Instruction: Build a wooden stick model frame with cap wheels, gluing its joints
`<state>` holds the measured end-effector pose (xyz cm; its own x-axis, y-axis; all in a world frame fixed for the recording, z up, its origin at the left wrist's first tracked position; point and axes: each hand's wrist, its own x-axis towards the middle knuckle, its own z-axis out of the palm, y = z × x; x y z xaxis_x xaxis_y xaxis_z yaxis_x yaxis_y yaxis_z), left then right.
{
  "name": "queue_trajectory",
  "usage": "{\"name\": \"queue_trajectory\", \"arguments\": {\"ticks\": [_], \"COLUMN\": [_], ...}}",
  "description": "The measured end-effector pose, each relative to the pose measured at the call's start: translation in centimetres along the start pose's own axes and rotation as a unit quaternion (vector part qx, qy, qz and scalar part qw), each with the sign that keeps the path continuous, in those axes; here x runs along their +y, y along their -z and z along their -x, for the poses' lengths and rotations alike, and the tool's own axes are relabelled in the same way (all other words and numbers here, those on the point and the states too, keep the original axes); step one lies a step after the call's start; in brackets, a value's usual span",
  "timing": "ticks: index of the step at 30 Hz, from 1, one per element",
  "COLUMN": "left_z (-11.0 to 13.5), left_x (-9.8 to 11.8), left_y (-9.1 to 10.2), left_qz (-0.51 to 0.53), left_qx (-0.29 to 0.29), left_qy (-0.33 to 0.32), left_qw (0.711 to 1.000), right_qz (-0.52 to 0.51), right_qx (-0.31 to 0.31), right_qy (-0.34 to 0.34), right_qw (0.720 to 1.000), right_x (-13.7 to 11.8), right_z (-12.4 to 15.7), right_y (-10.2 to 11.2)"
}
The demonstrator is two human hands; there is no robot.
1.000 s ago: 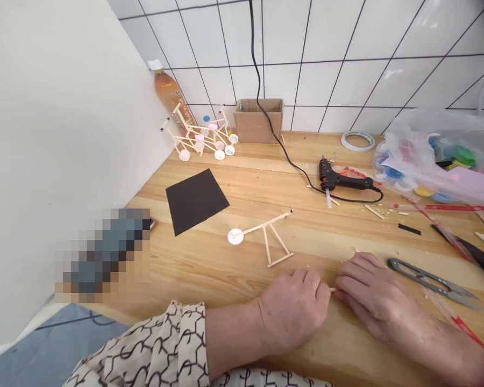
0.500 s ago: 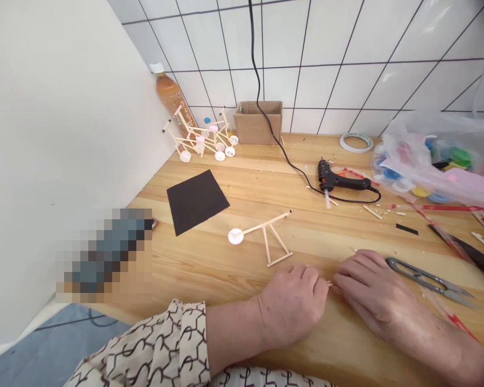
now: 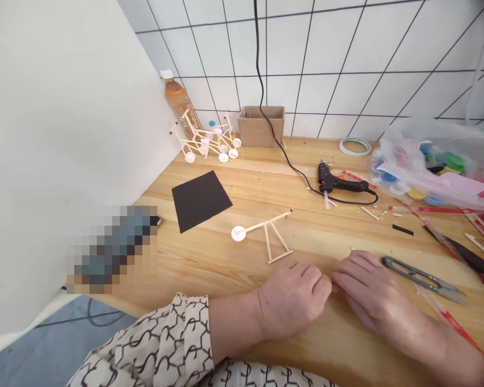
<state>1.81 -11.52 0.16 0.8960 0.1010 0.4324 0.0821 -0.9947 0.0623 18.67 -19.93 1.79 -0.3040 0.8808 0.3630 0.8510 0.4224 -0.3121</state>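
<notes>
My left hand point(image 3: 296, 298) is closed in a fist near the table's front. Close beside it, my right hand point(image 3: 373, 293) has its fingers curled and fingertips pinched. The fingertips of both meet; the thin wooden stick glimpsed between them a moment earlier is now almost wholly hidden. Just beyond my left hand lies a small stick frame point(image 3: 269, 242) of pale wood, with a round white disc point(image 3: 238, 233) at its left end and a dark tip at the upper right. Grey thread snips point(image 3: 421, 278) lie beside my right hand.
A black glue gun point(image 3: 339, 181) with its cord, a tape roll point(image 3: 355, 146) and a bag of coloured caps point(image 3: 439, 166) occupy the right. Black card point(image 3: 201, 201), finished-looking stick models point(image 3: 207, 141), a bottle point(image 3: 178, 97), a cardboard box point(image 3: 261, 129) and a blurred-out object point(image 3: 116, 247) stand left.
My two hands have drawn slightly closer, covering the short bit of stick seen between their fingertips. The view has shifted slightly; the things on the table lie as before.
</notes>
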Motion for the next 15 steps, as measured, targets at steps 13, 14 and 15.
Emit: {"name": "queue_trajectory", "arguments": {"ticks": [13, 14, 15], "left_z": [0.14, 0.16, 0.18], "left_x": [-0.22, -0.23, -0.23], "left_y": [-0.42, -0.46, -0.51], "left_qz": [-0.011, -0.011, -0.011], "left_qx": [-0.024, -0.026, -0.026], "left_qy": [0.005, 0.004, 0.004], "left_qw": [1.000, 1.000, 1.000], "right_qz": [-0.008, -0.009, -0.010], "right_qx": [0.001, 0.000, -0.001], "right_qy": [-0.006, -0.005, -0.005], "right_qw": [1.000, 1.000, 1.000], "right_x": [0.64, 0.68, 0.72], "right_z": [0.26, 0.27, 0.29], "right_y": [-0.18, -0.21, -0.27]}}
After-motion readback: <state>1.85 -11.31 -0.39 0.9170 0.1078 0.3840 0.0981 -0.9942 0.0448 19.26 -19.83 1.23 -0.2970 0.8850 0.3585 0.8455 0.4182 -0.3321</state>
